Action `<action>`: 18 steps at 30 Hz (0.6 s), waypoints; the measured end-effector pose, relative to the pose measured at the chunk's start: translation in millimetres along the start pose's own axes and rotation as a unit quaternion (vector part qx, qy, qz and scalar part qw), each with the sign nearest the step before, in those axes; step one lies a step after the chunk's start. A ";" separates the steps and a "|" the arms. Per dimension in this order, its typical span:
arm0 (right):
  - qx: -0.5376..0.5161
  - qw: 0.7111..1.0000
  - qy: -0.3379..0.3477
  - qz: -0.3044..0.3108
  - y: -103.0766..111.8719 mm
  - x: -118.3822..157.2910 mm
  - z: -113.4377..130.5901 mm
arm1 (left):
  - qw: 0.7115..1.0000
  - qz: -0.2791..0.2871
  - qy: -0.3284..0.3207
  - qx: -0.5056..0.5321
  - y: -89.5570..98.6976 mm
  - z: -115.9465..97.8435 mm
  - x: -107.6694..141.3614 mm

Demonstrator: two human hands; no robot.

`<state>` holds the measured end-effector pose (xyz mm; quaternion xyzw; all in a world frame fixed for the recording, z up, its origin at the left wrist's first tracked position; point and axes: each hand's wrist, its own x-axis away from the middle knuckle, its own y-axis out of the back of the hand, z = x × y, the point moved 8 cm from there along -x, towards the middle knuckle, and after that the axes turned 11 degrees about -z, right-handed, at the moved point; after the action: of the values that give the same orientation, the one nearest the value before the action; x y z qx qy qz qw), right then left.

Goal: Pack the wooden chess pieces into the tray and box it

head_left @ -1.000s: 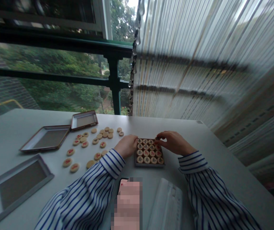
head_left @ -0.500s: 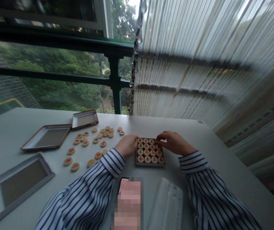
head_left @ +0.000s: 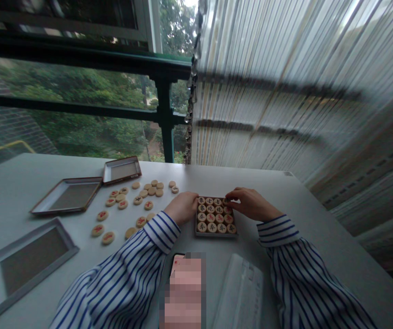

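Note:
A small box (head_left: pixel 217 235) stands on the white table, filled with rows of round wooden Chinese chess pieces (head_left: pixel 211 218) that carry black or red characters. My left hand (head_left: pixel 183 208) grips the box's left side near its far corner, its fingertips partly hidden. Over the far right corner, the closed fingers of my right hand (head_left: pixel 251 204) pinch a Chinese chess piece (head_left: pixel 225 201), mostly covered by them. More loose pieces (head_left: pixel 137 200) lie scattered to the left, some showing red or black characters, others blank side up. My left sleeve partly hides the nearest ones.
Two brown-rimmed trays (head_left: pixel 95 183) (head_left: pixel 122 158) rest at the far left, with a larger grey tray (head_left: pixel 66 237) nearer. A phone (head_left: pixel 179 259) with a blurred screen and a whitish translucent case (head_left: pixel 242 283) lie between my forearms. Railing (head_left: pixel 164 114) and string curtain (head_left: pixel 244 105) border the table's far side.
Almost nothing differs. Both hands stay at the box, my right fingers still at its far right corner. The view has shifted very slightly.

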<state>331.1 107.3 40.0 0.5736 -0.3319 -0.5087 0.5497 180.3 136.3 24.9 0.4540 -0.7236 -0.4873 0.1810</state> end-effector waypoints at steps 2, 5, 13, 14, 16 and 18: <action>0.000 1.000 0.002 0.001 -0.5 0.2 -0.3 | 1.000 0.000 0.002 0.001 0.5 0.0 0.4; -0.003 1.000 0.001 0.003 -0.8 0.3 -0.5 | 1.000 -0.002 0.000 0.001 1.1 -0.4 0.5; 0.005 1.000 -0.010 0.025 -0.1 0.5 0.8 | 1.000 -0.014 -0.014 0.013 -0.4 0.3 -0.3; 0.007 1.000 -0.009 0.026 0.0 0.5 1.2 | 1.000 -0.015 -0.014 0.012 -0.5 0.5 -0.3; 0.010 1.000 -0.006 0.026 0.2 0.6 1.6 | 1.000 -0.017 -0.014 0.012 0.0 0.3 -0.3; 0.010 1.000 -0.002 0.025 0.3 0.9 2.0 | 1.000 -0.017 -0.014 0.010 0.8 -0.2 -0.3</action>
<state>329.5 105.8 40.3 0.5694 -0.3522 -0.4929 0.5557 180.1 136.5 25.8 0.4610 -0.7234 -0.4890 0.1583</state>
